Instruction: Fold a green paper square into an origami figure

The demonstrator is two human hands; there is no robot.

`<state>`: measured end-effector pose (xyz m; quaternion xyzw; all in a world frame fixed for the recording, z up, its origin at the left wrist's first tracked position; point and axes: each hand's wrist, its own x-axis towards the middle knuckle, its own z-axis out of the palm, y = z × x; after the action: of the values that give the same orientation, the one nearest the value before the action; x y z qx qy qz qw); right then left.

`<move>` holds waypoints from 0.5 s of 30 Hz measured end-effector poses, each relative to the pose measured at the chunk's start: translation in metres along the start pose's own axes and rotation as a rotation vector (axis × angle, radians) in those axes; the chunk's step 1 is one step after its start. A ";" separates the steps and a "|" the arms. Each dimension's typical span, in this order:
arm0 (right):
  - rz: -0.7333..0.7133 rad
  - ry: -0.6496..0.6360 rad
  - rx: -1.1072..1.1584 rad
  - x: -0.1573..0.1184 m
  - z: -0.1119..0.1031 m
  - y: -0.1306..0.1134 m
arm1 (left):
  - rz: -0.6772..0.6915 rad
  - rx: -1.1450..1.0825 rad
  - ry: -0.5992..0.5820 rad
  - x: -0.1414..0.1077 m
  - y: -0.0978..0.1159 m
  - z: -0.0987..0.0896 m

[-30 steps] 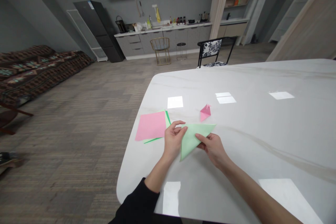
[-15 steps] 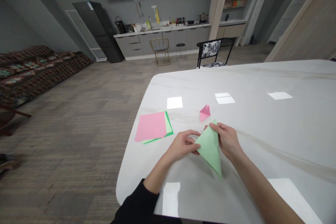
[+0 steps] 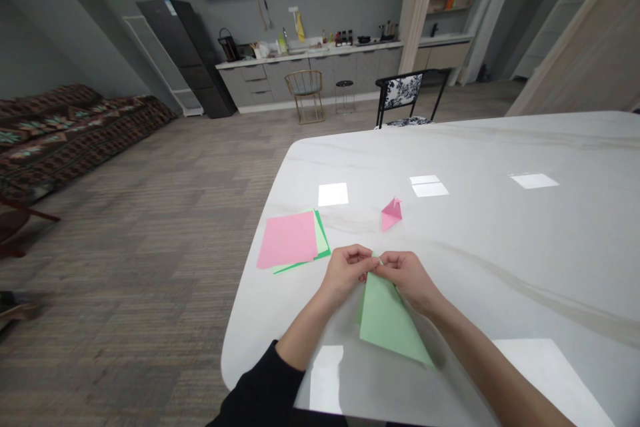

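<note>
A folded sheet of light green paper [image 3: 390, 320] hangs down from both hands, its wide lower edge slanting toward the table's near side. My left hand [image 3: 346, 272] is closed, pinching the paper's top point between thumb and fingers. Right beside it, my right hand [image 3: 407, 278] grips the same top point, the two thumbs nearly touching. The fingertips hide the very tip of the paper. Beyond the hands stands a small folded pink paper figure [image 3: 391, 215]. To the left lies a stack of square sheets, a pink sheet [image 3: 289, 239] on top of green ones [image 3: 323, 240].
The white marbled table [image 3: 500, 227] has rounded corners and bright light reflections. At its far side is a black-framed chair [image 3: 404, 95] with a patterned back. A kitchen counter [image 3: 310, 57], a gold chair [image 3: 305, 88] and a dark fridge [image 3: 193, 57] are farther back.
My right hand has moved left and down to meet my left hand at one corner. The green paper has turned, so its broad part now hangs below both hands.
</note>
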<state>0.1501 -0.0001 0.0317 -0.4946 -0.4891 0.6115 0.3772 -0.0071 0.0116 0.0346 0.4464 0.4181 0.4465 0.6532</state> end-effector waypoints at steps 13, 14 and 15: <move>0.011 -0.024 -0.051 -0.001 0.003 -0.001 | -0.046 -0.089 0.082 0.001 -0.004 0.002; 0.009 -0.025 -0.054 -0.002 0.003 -0.001 | -0.058 -0.104 0.083 0.001 -0.005 0.002; 0.008 -0.022 -0.057 -0.002 0.003 -0.001 | -0.069 -0.117 0.081 0.001 -0.004 0.002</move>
<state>0.1479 -0.0023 0.0337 -0.5004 -0.5084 0.6043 0.3549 -0.0041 0.0111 0.0306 0.3743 0.4323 0.4653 0.6757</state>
